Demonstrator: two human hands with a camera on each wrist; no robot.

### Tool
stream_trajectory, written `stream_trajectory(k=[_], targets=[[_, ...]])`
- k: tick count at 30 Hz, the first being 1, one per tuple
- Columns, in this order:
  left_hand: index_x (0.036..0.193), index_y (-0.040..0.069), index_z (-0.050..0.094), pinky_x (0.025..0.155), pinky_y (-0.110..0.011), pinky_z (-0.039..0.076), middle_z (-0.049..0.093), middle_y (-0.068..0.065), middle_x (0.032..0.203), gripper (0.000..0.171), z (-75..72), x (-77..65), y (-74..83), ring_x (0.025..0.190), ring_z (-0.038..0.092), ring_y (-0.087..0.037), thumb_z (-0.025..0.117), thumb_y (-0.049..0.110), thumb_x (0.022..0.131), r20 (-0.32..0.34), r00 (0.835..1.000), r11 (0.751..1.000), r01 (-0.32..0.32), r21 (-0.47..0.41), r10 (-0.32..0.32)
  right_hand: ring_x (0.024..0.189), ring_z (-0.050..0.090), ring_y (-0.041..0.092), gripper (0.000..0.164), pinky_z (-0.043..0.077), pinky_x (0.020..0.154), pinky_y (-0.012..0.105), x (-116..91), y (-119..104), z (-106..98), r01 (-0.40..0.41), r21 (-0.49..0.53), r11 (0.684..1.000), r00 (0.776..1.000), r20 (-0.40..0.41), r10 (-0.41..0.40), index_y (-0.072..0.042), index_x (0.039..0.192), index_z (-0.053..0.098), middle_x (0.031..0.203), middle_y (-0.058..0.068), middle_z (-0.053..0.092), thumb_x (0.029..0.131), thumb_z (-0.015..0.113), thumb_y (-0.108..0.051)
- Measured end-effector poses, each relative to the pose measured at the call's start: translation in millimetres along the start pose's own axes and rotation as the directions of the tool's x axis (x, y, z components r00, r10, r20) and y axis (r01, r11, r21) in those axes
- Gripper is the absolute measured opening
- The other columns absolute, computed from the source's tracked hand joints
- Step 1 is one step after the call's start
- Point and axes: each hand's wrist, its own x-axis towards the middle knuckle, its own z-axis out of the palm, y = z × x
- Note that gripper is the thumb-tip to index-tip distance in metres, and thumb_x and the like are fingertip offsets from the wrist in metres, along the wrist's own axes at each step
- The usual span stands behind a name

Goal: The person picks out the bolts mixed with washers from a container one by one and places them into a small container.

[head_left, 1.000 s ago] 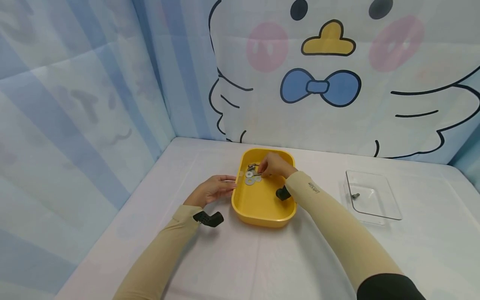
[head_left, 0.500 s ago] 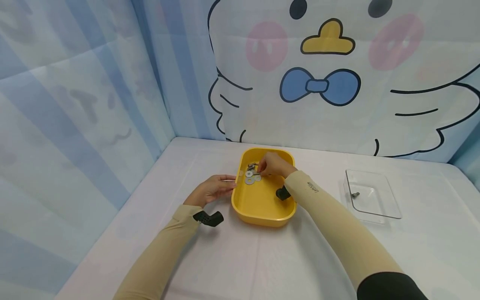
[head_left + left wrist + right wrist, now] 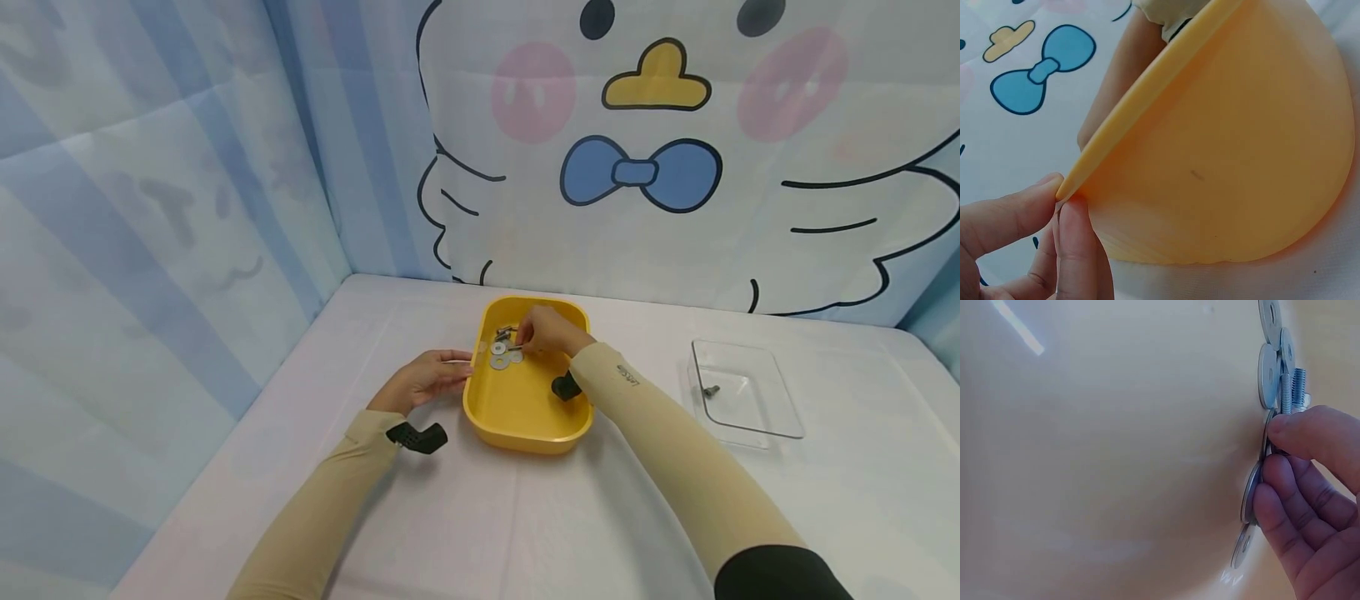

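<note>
Left hand [image 3: 423, 379] pinching the yellow tray [image 3: 525, 417] rim, right hand [image 3: 546, 331] seemingly pinching a half-hidden washer [image 3: 1266, 440].

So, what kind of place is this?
Probably a small staged recording booth: a white-covered table, cartoon-printed cloth walls, and a yellow tray of washers being sorted by hand.

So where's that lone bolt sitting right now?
In the head view, the bolt lies inside the clear tray on the table's right side, well apart from the yellow tray and both hands.
</note>
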Motion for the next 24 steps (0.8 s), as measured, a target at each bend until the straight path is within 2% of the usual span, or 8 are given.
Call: stream_trajectory(k=[6,9,15,20,24], targets=[[0.133,-0.005,0.045,0.066,-0.016,0.057,0.066,-0.006,0.097,0.043,0.1,1.1,-0.7,0.074,0.065,-0.007,0.055,0.000,0.092,0.002,1.000,1.000,0.007,0.002,-0.007,0.071,0.052,0.017,0.006,0.048,0.062,0.017,-1.2,0.0,0.3,-0.007,0.009,1.000,1.000,-0.008,0.007,-0.003,0.086,0.070,0.082,0.009,0.064,0.081,0.069,-0.001],[0.133,-0.005,0.045,0.066,-0.015,0.057,0.065,-0.005,0.095,0.043,0.2,1.3,-0.5,0.073,0.065,-0.007,0.055,0.000,0.092,0.002,1.000,1.000,0.006,0.008,-0.006,0.066,0.051,0.015,0.004,0.047,0.059,0.017,-1.7,0.2,0.1,0.017,0.014,1.000,1.000,-0.026,-0.017,-0.002,0.085,0.070,0.078,0.009,0.063,0.082,0.069,-0.003],[0.134,-0.005,0.044,0.066,-0.015,0.057,0.065,-0.006,0.097,0.044,0.0,0.9,0.1,0.073,0.065,-0.007,0.055,0.000,0.092,0.004,1.000,1.000,0.003,0.014,-0.003,0.057,0.048,0.012,0.005,0.046,0.052,0.017,-1.4,0.1,-0.1,0.034,0.083,0.996,0.997,-0.072,-0.028,0.000,0.083,0.068,0.070,0.005,0.059,0.080,0.069,-0.004],[0.133,-0.004,0.046,0.067,-0.016,0.057,0.065,-0.008,0.102,0.043,0.6,0.4,0.0,0.075,0.065,-0.007,0.056,0.001,0.091,-0.014,1.000,1.000,0.014,0.012,-0.013,0.059,0.050,0.015,0.008,0.048,0.052,0.018,-1.3,-1.4,-0.9,0.024,0.147,0.989,0.996,-0.089,-0.011,0.000,0.086,0.068,0.077,0.008,0.061,0.078,0.067,-0.001],[0.133,-0.005,0.045,0.067,-0.016,0.057,0.065,-0.008,0.101,0.044,0.6,0.3,0.1,0.075,0.065,-0.008,0.056,0.000,0.092,-0.013,1.000,1.000,0.011,0.014,-0.011,0.067,0.054,0.019,0.008,0.052,0.057,0.019,-1.1,-3.3,-1.1,0.031,0.144,0.989,0.993,-0.117,-0.014,-0.003,0.088,0.068,0.084,0.010,0.063,0.080,0.068,-0.004]])
